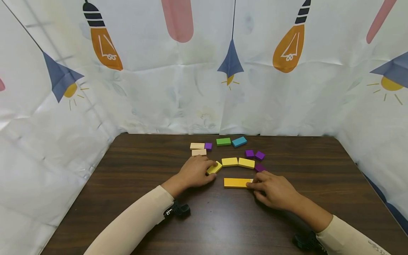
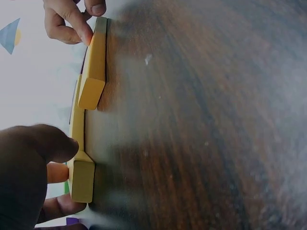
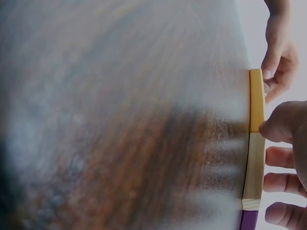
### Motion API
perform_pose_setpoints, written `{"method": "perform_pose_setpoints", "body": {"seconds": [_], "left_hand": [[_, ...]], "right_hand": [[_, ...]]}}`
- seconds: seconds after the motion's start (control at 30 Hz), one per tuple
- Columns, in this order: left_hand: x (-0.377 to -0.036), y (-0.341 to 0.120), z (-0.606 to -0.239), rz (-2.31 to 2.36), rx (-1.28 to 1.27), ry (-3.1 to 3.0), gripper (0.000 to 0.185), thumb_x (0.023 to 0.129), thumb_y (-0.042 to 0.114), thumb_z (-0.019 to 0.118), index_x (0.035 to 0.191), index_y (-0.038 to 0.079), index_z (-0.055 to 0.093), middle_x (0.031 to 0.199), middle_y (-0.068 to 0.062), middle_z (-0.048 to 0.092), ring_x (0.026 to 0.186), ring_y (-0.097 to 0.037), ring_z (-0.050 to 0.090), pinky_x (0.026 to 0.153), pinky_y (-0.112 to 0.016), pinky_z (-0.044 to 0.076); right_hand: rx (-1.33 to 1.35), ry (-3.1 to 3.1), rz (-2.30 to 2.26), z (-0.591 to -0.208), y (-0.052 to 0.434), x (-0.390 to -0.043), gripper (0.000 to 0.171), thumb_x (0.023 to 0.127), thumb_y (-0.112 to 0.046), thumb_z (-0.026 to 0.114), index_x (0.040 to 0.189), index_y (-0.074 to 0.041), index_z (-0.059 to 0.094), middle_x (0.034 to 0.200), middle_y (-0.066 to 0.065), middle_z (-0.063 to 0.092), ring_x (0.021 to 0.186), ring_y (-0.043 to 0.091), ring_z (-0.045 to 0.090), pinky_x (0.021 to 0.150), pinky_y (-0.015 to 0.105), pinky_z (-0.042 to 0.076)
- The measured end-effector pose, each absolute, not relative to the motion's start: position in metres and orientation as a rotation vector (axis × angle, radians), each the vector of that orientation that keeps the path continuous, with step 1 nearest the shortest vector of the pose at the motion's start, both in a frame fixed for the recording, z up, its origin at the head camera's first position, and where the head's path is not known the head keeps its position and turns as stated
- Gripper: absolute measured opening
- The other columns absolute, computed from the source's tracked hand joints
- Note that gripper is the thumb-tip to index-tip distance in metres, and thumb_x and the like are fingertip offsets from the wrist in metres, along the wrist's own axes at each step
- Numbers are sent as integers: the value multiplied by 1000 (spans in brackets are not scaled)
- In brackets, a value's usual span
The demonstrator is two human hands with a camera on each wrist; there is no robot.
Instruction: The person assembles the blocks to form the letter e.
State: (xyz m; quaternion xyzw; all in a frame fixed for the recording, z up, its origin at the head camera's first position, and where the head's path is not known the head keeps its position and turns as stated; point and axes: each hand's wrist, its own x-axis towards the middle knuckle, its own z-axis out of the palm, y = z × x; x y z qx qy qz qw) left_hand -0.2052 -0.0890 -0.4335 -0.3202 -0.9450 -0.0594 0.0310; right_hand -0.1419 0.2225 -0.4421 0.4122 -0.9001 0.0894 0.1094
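Bare counter (image 1: 143,184) lay open left of and nearer than the long orange block (image 1: 237,182). That block's right end was pinched by the right hand (image 1: 274,191). Left of it, a tilted yellow block (image 1: 214,168) was gripped by the left hand (image 1: 194,172); its thumb-and-finger pinch was shown only by the left wrist view.

light: even, bright | head: sharp, edges warped | wrists: hazy, blurred

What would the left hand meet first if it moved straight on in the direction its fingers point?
Probably the yellow block in the middle of the row: the left hand already grips the tilted yellow block, and its fingers point right, along that row. Depth is unclear.
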Motion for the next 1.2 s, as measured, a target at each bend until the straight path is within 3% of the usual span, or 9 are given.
{"method": "perform_pose_setpoints", "body": {"seconds": [0.13, 0.43, 1.03, 1.2], "left_hand": [[-205, -89, -432, -169, -997, -2928, 43, 85, 47, 58, 122, 25, 63, 102, 4, 61, 94, -17, 53, 90, -41, 39], [-203, -89, -431, -160, -1002, -2919, 44, 83, 45, 61, 122, 24, 62, 97, 5, 59, 87, -16, 49, 83, -39, 40], [-203, -88, -433, -150, -996, -2919, 46, 83, 50, 61, 122, 25, 62, 102, 4, 61, 93, -17, 51, 84, -40, 39], [-202, -90, -433, -177, -1010, -2914, 51, 83, 54, 60, 125, 24, 60, 104, 4, 62, 98, -19, 53, 90, -42, 38]], "right_hand": [[1216, -2637, 269, -442, 223, -142, 31, 84, -26, 66, 114, -27, 70, 93, -11, 53, 70, 3, 40, 49, 17, 36], [1216, -2638, 262, -443, 225, -143, 32, 84, -27, 66, 115, -28, 69, 93, -12, 52, 71, 3, 40, 49, 17, 35], [1210, -2642, 264, -443, 225, -144, 32, 84, -28, 66, 116, -29, 69, 94, -12, 52, 71, 3, 40, 49, 17, 35], [1214, -2635, 269, -444, 224, -143, 32, 84, -27, 66, 116, -28, 69, 94, -12, 53, 70, 3, 39, 48, 17, 34]]}}
